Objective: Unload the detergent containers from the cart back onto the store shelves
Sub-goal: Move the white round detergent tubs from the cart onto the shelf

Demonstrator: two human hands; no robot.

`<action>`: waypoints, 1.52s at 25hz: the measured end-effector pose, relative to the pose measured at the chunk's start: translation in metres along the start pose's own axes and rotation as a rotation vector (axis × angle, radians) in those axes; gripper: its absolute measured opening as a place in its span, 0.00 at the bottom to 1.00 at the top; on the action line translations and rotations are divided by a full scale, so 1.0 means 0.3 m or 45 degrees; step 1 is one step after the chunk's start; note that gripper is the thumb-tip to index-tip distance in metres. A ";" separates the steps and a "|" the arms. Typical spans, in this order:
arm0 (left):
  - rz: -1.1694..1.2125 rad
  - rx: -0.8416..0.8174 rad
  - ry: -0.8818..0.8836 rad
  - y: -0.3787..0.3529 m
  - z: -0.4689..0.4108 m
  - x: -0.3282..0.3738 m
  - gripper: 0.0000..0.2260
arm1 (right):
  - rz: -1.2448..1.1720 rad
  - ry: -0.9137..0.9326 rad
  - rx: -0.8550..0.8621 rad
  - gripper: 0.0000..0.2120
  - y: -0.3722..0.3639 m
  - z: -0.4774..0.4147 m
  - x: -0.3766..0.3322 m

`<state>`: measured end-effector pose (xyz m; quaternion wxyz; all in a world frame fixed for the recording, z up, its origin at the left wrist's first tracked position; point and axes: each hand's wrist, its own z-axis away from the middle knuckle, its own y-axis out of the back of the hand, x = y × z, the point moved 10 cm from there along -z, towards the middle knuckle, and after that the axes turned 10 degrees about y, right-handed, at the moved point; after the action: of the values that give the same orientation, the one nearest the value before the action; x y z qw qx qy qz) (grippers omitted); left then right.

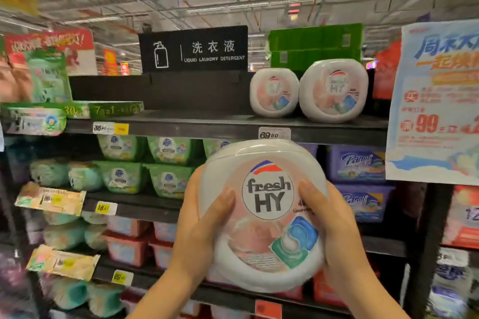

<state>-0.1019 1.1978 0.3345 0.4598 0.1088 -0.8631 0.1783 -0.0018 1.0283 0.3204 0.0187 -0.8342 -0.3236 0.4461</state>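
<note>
Held tub [264,215] is in the air just below the front lip of the top shelf [194,122], not touching it. Label "fresh HY" faces out, lid end up, leaning a little left.

Left hand [202,223] grips the tub's left side and right hand [334,228] its right side. Each thumb lies flat across the front label. The other fingers go behind the tub, so I can't tell whether they're spread or together.

Edges and room, all relative to the top shelf:
- A white price tag [274,133] on the front lip sits directly above the held tub's lid.
- Toward the right end, the left shelf tub [274,92] and right shelf tub [333,90] stand on edge close to the lip. They look to be touching side by side.
- A long run of dark shelf deck shows between those two and the green packs [36,116] at the left end.
- Along the back there's a low dark panel, with a black sign [193,48] reading "Liquid Laundry Detergent" standing above it.
- Green crates [315,45] sit behind and above the right end.
- A paper poster [435,101] hangs at the right end and covers that end of the lip.

Under the top shelf there are stacked green boxes [145,163] to the left and purple boxes [356,163] to the right, with pink ones lower down. Overhead is an open ceiling with trusses and strip lights. The edges of the view are blurred.
</note>
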 end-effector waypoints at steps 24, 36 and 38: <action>-0.518 -0.159 -0.360 0.043 -1.029 0.042 0.35 | 0.699 0.481 -0.110 0.23 -0.164 -0.865 -0.043; -0.893 -0.120 -0.256 -0.050 -1.134 -0.037 0.39 | 1.360 0.564 -0.058 0.21 -0.060 -0.973 -0.024; -0.903 -0.086 -0.169 -0.040 -1.137 -0.053 0.40 | 1.442 0.541 -0.086 0.23 -0.032 -0.966 -0.023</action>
<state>0.1687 1.3264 0.4988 0.4395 0.3975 -0.8050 -0.0284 0.2096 1.1068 0.5027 -0.1841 -0.9477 0.1677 0.1997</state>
